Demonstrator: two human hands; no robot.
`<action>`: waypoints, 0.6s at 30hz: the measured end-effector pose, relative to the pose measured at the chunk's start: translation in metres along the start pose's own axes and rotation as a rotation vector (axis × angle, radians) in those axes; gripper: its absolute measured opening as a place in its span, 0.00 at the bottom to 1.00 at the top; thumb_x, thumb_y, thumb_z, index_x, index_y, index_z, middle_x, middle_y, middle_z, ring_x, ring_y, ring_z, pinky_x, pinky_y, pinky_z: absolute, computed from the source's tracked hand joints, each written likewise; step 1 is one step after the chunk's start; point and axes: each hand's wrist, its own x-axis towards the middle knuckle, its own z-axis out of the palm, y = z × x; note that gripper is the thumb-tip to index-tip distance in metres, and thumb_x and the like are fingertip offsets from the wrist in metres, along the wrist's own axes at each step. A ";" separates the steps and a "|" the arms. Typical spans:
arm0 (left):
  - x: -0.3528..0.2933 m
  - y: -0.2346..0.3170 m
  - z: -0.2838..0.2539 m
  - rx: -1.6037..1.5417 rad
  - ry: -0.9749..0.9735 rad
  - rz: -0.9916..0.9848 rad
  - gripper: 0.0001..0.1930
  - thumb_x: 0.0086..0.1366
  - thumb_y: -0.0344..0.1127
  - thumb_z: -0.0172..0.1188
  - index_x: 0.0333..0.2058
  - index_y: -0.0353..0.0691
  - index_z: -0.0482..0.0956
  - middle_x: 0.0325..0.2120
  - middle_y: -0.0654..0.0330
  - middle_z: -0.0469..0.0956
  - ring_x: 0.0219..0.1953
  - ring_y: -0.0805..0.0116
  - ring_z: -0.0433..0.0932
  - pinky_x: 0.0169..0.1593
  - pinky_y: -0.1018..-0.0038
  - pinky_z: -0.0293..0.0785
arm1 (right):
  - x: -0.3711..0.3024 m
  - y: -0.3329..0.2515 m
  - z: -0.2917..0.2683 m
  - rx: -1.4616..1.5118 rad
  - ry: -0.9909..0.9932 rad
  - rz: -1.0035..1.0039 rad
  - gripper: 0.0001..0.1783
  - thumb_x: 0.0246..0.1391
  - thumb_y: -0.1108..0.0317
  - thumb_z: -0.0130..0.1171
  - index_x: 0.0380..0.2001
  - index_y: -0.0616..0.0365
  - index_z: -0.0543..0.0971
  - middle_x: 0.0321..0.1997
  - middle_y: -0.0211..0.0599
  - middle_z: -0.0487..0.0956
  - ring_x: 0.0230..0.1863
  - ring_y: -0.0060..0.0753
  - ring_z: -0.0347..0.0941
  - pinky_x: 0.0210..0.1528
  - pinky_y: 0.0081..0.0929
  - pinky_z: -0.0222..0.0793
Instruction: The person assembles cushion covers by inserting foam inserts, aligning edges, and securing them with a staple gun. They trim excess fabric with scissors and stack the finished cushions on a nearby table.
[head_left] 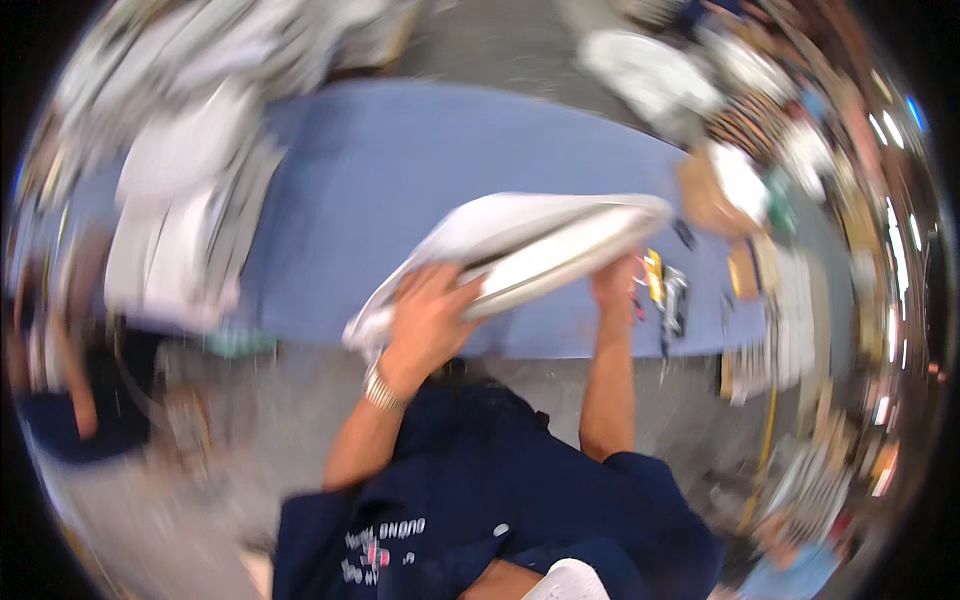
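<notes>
Surface (450, 130), broad, smooth and slate blue, spreading right across the middle, edges bowed by the lens. Grey floor (260, 420) in front, streaks of bright light (895, 260) far over on the right. And in the thick of it: a white padded piece (560, 265), long and tapered, over the near part of the blue. Looks soft, rounded along the top, with a grey-shadowed fold running lengthwise between two pale layers. Hands at both ends: left hand (435, 310) closed on the left end, fingers over the top; metallic watch (382, 388) on that wrist. Right hand (615, 280) up against the right end, fingers mostly hidden and blurred, so cannot tell how tightly closed. Just beside it on the surface, a yellow tool (655, 275) and a dark tool (676, 300), slim shapes close together. Over to the left, a stack of pale pieces (190, 210), white and grey layers crowding that end. Up on the right, a brown box (712, 190), a striped bundle (748, 122) and a crumpled white heap (650, 75). Out at far left, badly blurred, another person's arm (70, 370).
</notes>
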 end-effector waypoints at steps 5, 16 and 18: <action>-0.018 -0.014 0.002 0.163 -0.071 -0.087 0.19 0.48 0.35 0.73 0.42 0.50 0.88 0.37 0.61 0.77 0.47 0.61 0.78 0.51 0.62 0.74 | -0.028 -0.007 0.028 -0.147 -0.130 0.128 0.35 0.71 0.45 0.47 0.71 0.55 0.61 0.74 0.43 0.63 0.73 0.46 0.60 0.72 0.48 0.61; -0.043 -0.051 0.064 0.209 -0.232 -0.283 0.14 0.54 0.32 0.67 0.40 0.53 0.88 0.40 0.59 0.78 0.50 0.58 0.79 0.53 0.60 0.77 | -0.009 0.031 -0.002 -0.445 0.195 0.335 0.40 0.68 0.32 0.44 0.70 0.49 0.62 0.70 0.45 0.64 0.64 0.47 0.67 0.67 0.50 0.67; -0.045 -0.052 0.064 0.211 -0.212 -0.278 0.15 0.54 0.33 0.68 0.42 0.52 0.87 0.41 0.59 0.78 0.51 0.58 0.79 0.53 0.61 0.77 | -0.010 0.031 0.000 -0.449 0.199 0.326 0.41 0.68 0.32 0.44 0.70 0.51 0.62 0.69 0.45 0.65 0.64 0.46 0.67 0.67 0.49 0.67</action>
